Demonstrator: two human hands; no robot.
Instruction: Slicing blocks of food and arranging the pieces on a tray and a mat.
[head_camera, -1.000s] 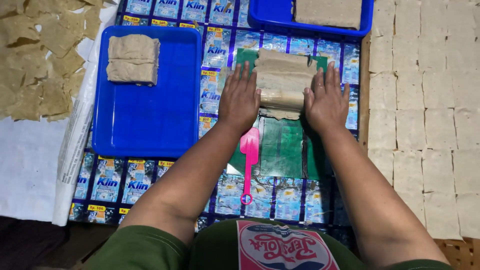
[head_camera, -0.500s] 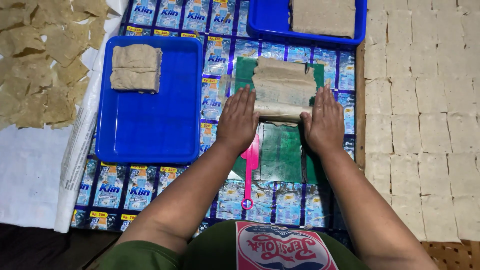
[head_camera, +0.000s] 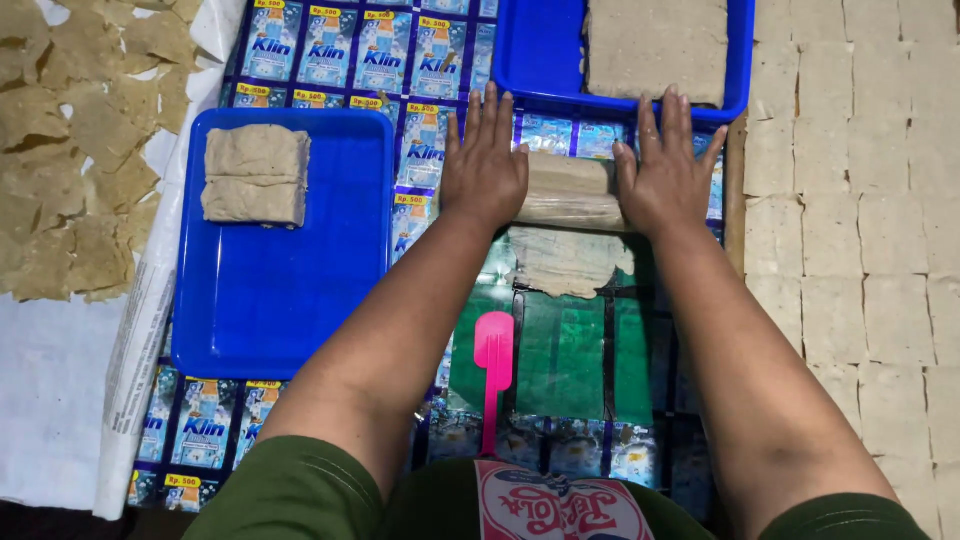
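A pale beige roll of dough (head_camera: 568, 188) is lying crosswise between the two flat palms, its ends disappearing under the left hand (head_camera: 485, 165) and the right hand (head_camera: 668, 172). Its surface is looking smooth and slightly glossy. Just below the hands, toward the person, a thin ragged-edged sheet of the same dough (head_camera: 565, 260) is trailing flat from the roll, resting on a green plastic sheet (head_camera: 560, 350).

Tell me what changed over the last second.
Both palms, left hand and right hand, pushed the roller away from the body, leaving a flattened dough sheet behind it. Nothing was gripped or released. The pink scraper and the folded dough on the blue tray stayed put.
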